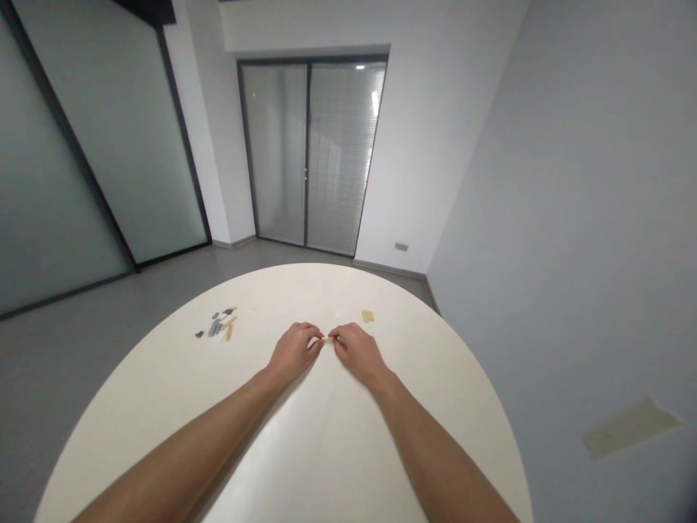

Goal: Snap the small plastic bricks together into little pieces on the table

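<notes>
My left hand (297,346) and my right hand (356,349) meet near the middle of the round white table (327,450). Thumb and fingers of each hand are pinched together. Between the fingertips shows a small pale strip (327,339), held at both ends; its kind is too small to make out. Just beyond my right hand lies a small yellowish piece (368,317), flat on the tabletop.
Left of my hands lies a cluster of small parts: a grey-blue piece (215,328), yellowish strips (229,332) and several dark bits (200,334). A strip of tape (632,428) sticks to the right wall. A glass door (308,152) stands behind the table.
</notes>
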`<control>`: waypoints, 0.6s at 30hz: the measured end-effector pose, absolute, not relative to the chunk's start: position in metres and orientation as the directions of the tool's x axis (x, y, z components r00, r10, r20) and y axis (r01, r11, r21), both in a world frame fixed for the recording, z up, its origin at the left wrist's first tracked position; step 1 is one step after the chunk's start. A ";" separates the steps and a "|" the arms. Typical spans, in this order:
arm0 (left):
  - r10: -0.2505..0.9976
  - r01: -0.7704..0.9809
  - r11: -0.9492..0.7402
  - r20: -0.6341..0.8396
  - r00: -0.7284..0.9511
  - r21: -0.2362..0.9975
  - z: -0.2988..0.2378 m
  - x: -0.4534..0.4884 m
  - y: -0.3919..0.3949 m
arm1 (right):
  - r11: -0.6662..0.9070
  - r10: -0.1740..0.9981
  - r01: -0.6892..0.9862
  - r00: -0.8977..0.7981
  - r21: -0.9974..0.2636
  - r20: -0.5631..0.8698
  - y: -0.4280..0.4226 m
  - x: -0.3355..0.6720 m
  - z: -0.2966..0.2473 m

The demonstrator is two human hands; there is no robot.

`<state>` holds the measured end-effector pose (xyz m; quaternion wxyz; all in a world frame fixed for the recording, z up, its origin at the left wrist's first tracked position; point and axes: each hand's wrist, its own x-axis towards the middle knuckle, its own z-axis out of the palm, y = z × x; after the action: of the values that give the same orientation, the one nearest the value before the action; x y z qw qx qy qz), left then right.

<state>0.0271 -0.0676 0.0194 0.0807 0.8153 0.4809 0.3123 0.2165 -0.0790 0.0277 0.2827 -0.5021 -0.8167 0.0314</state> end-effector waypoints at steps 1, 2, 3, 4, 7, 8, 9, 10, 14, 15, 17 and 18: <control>0.830 0.729 -0.532 0.435 0.349 0.430 0.019 0.027 -0.067 | 0.496 0.837 0.802 -0.339 -0.332 0.430 -0.079 0.216 0.028; 0.829 0.728 -0.535 0.436 0.351 0.430 0.018 0.027 -0.066 | 0.497 0.835 0.803 -0.342 -0.328 0.431 -0.079 0.217 0.028; 0.829 0.728 -0.534 0.434 0.352 0.430 0.018 0.027 -0.066 | 0.500 0.834 0.804 -0.346 -0.322 0.431 -0.079 0.217 0.028; 0.831 0.730 -0.532 0.431 0.352 0.429 0.017 0.027 -0.066 | 0.503 0.832 0.805 -0.351 -0.315 0.430 -0.079 0.217 0.028; 0.835 0.736 -0.527 0.423 0.352 0.426 0.017 0.027 -0.066 | 0.506 0.828 0.816 -0.369 -0.280 0.422 -0.079 0.217 0.029; 0.836 0.737 -0.525 0.421 0.352 0.425 0.018 0.027 -0.067 | 0.507 0.827 0.821 -0.376 -0.264 0.418 -0.079 0.217 0.029; 0.837 0.739 -0.524 0.420 0.352 0.424 0.018 0.027 -0.067 | 0.507 0.826 0.826 -0.383 -0.248 0.414 -0.079 0.217 0.030; 0.838 0.740 -0.522 0.419 0.351 0.424 0.018 0.027 -0.067 | 0.507 0.825 0.830 -0.389 -0.233 0.409 -0.080 0.217 0.031; 0.842 0.745 -0.515 0.412 0.348 0.424 0.020 0.028 -0.069 | 0.495 0.831 0.849 -0.400 -0.186 0.386 -0.081 0.217 0.034; 0.844 0.746 -0.512 0.409 0.347 0.425 0.020 0.028 -0.069 | 0.489 0.835 0.854 -0.399 -0.178 0.379 -0.081 0.216 0.035; 0.846 0.746 -0.510 0.407 0.344 0.428 0.021 0.028 -0.070 | 0.478 0.840 0.863 -0.395 -0.164 0.372 -0.082 0.216 0.035; 0.847 0.745 -0.509 0.407 0.343 0.431 0.021 0.028 -0.070 | 0.473 0.841 0.867 -0.392 -0.157 0.372 -0.082 0.215 0.035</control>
<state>0.0283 -0.0699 0.0211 0.0843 0.8150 0.4883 0.3003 0.2152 -0.0820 0.0354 0.2039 -0.5123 -0.8337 -0.0313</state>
